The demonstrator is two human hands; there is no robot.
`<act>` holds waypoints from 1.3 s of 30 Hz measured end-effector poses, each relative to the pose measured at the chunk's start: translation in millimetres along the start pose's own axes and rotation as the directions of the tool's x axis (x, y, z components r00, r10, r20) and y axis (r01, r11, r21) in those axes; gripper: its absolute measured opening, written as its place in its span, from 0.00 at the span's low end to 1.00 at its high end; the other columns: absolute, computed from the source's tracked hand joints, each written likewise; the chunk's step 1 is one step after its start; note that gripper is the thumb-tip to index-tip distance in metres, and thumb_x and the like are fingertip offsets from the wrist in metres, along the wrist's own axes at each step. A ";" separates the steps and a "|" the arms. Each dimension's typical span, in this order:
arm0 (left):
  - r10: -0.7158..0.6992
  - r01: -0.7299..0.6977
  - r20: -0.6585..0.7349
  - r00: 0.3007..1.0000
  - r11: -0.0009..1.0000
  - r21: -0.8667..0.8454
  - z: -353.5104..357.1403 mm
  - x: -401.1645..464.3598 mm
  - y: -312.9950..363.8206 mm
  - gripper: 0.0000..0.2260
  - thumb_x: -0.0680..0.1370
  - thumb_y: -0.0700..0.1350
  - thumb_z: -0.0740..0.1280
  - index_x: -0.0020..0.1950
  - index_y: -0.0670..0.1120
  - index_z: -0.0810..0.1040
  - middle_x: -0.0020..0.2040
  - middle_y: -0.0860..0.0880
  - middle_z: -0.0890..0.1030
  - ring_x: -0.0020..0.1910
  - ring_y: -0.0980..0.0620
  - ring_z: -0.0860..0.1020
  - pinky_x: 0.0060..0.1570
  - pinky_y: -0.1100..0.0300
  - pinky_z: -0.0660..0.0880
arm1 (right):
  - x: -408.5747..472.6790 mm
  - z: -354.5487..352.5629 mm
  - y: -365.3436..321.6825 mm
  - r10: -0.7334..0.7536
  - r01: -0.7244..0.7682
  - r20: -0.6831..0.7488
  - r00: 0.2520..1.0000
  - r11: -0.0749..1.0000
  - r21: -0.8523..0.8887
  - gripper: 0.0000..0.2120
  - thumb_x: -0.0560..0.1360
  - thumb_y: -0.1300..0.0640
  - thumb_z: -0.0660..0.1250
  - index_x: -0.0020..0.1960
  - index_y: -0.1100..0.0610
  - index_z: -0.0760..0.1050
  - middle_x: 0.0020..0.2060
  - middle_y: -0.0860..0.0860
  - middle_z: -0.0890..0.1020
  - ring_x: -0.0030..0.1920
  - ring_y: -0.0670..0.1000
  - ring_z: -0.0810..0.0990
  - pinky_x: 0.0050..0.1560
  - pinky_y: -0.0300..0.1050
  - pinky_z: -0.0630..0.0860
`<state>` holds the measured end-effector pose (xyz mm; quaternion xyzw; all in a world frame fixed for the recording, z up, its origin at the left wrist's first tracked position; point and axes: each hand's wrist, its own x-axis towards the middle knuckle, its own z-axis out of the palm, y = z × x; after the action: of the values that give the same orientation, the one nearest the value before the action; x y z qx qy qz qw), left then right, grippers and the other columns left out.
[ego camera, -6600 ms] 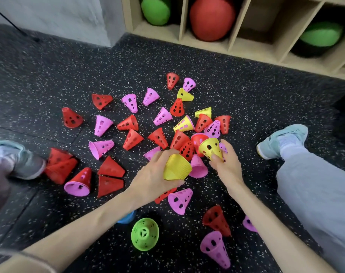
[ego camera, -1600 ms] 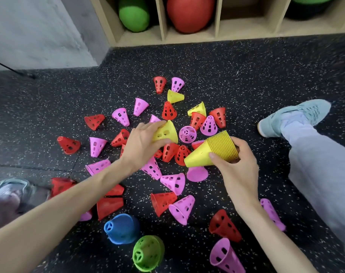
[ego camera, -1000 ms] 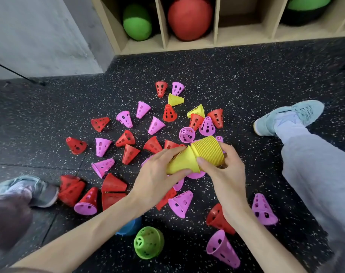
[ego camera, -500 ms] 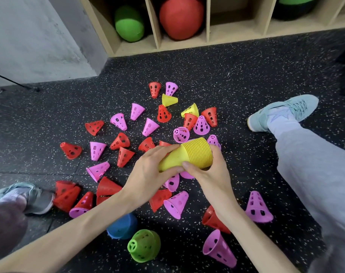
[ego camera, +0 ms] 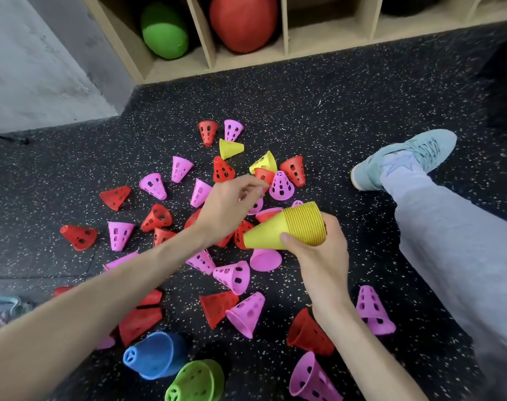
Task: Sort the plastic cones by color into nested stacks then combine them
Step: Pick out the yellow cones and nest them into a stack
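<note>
The yellow stack (ego camera: 289,228), nested and lying on its side with its tip pointing away from the right hand (ego camera: 318,256), was held above the floor (ego camera: 362,96), fingers and thumb curled round its ribbed wide end. The left hand (ego camera: 229,206), clamped on the stack's narrow end 0.5 s earlier, had been lifted off and was reaching beyond the stack, fingers loosely bent, nothing gripped. It was seen approx. over the clutter just beyond the stack, short of two loose yellow cones: one (ego camera: 265,163) beyond the stack, wedged vs. red and pink cones, another (ego camera: 230,148) farther beyond it. The last cone was judged seated, w/ the yellow sort near done and those two prob. left to collect. Red cones (ego camera: 78,237) and pink cones (ego camera: 234,277) lay unsorted all round the stack; a blue stack (ego camera: 156,357) and a green stack (ego camera: 197,383) rested nearer the person than the yellow stack.
</note>
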<state>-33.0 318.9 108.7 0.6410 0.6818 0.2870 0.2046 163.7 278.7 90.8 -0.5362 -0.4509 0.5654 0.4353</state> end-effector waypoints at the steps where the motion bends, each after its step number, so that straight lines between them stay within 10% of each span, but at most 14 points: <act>1: -0.002 0.000 0.033 0.999 0.998 0.063 5.1 16.2 -7.0 0.10 0.84 0.45 0.65 0.64 0.49 0.82 0.53 0.57 0.84 0.49 0.62 0.81 0.51 0.64 0.79 | 1.6 -1.3 2.3 0.016 -0.015 -0.013 1.000 1.000 0.011 0.21 0.71 0.60 0.78 0.60 0.48 0.76 0.44 0.45 0.82 0.40 0.41 0.81 0.46 0.43 0.77; 11: -0.200 0.068 0.224 0.954 0.870 0.489 52.5 146.1 -73.5 0.23 0.83 0.51 0.63 0.78 0.54 0.66 0.76 0.43 0.66 0.74 0.41 0.67 0.67 0.39 0.73 | 44.2 -14.2 18.6 0.123 -0.114 -0.131 0.984 0.991 0.074 0.19 0.70 0.61 0.79 0.56 0.47 0.77 0.45 0.45 0.84 0.44 0.46 0.82 0.51 0.45 0.77; 21: -0.196 -0.004 0.360 0.912 0.875 0.484 51.8 188.9 -105.3 0.24 0.86 0.38 0.55 0.81 0.54 0.61 0.82 0.43 0.58 0.81 0.43 0.59 0.80 0.49 0.57 | 56.8 -10.8 30.1 0.150 -0.141 -0.106 0.983 0.987 0.082 0.19 0.70 0.61 0.79 0.57 0.49 0.78 0.43 0.45 0.83 0.40 0.41 0.81 0.45 0.39 0.75; 27: -0.177 -0.012 0.343 0.922 0.876 0.483 57.8 198.2 -99.7 0.12 0.86 0.38 0.59 0.65 0.49 0.75 0.67 0.42 0.75 0.51 0.47 0.77 0.52 0.56 0.72 | 55.4 -8.7 33.6 0.146 -0.138 -0.078 0.986 0.986 0.098 0.19 0.70 0.62 0.79 0.56 0.49 0.77 0.42 0.43 0.84 0.41 0.40 0.81 0.45 0.34 0.74; 39: -0.080 -0.014 0.166 0.983 0.865 0.502 11.1 167.8 -104.2 0.03 0.82 0.49 0.69 0.54 0.52 0.79 0.52 0.51 0.77 0.50 0.48 0.78 0.45 0.55 0.71 | 60.4 -17.0 21.9 0.128 -0.112 -0.122 0.984 0.985 0.132 0.18 0.71 0.63 0.79 0.55 0.49 0.78 0.42 0.43 0.85 0.41 0.42 0.83 0.45 0.37 0.75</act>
<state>-120.6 485.3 47.2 0.6837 0.7224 0.0371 0.0971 177.6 333.7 56.2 -0.5697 -0.3526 0.5816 0.4614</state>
